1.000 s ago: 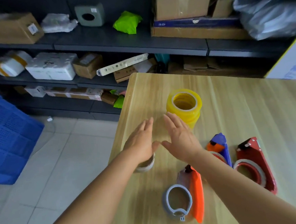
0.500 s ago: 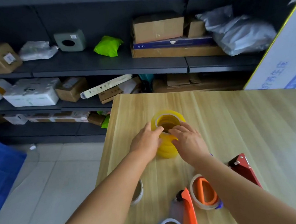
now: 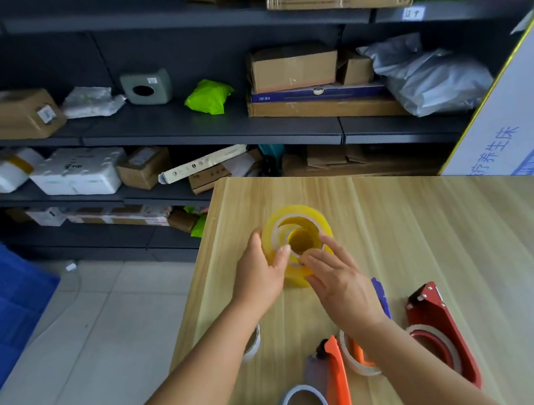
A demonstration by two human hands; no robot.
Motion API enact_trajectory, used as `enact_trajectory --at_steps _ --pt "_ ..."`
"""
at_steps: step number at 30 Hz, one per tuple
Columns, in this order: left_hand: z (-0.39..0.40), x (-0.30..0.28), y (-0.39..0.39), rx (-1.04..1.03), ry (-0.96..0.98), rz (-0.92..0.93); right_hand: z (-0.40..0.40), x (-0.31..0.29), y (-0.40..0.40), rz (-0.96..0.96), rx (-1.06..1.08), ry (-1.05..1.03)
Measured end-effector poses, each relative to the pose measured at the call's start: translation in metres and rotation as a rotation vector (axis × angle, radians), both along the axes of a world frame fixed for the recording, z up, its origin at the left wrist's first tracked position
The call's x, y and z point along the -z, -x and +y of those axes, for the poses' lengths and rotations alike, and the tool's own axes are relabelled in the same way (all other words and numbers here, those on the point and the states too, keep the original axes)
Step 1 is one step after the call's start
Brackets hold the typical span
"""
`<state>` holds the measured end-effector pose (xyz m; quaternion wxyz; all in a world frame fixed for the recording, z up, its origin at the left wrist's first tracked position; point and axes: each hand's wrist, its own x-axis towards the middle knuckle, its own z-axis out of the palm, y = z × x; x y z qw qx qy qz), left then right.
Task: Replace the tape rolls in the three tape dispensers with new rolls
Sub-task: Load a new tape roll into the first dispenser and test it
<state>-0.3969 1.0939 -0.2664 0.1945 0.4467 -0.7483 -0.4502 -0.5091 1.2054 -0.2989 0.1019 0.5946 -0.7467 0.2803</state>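
Observation:
A stack of yellow tape rolls stands on the wooden table. My left hand grips the top roll from the left, thumb on its inner rim, and that roll sits tilted off the stack. My right hand holds the stack from the right. Nearer to me lie three dispensers: a red one with a thin roll, an orange and blue one partly under my right arm, and an orange and grey one whose ring is empty. A used roll peeks out beneath my left forearm.
Dark shelves with cardboard boxes, parcels and a green bag stand behind the table. A blue crate sits on the tiled floor at the left. A large white carton leans at the right.
Both hands moved from the near table up to the yellow stack and took hold of it. The top roll is now tilted up off the stack. The view has shifted upward.

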Motion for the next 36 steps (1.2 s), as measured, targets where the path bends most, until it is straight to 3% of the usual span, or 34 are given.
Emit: enact_trajectory --at_steps 3,7,13,28,36 --pt "0.018 -0.002 -0.017 -0.074 -0.082 0.109 0.016 0.001 -0.015 -0.065 -0.037 0.03" --pt "0.038 -0.003 -0.041 -0.09 -0.176 0.256 0.036 -0.015 -0.04 -0.298 -0.034 0.004" --pt "0.061 -0.003 -0.07 -0.016 -0.148 0.316 0.042 -0.041 -0.052 -0.573 0.031 -0.057" --pt "0.086 -0.006 -0.095 0.055 -0.108 0.334 0.076 -0.037 -0.061 -0.69 0.017 -0.015" --pt "0.093 -0.014 -0.093 0.127 -0.008 0.3 0.081 -0.022 -0.057 -0.721 0.121 -0.064"
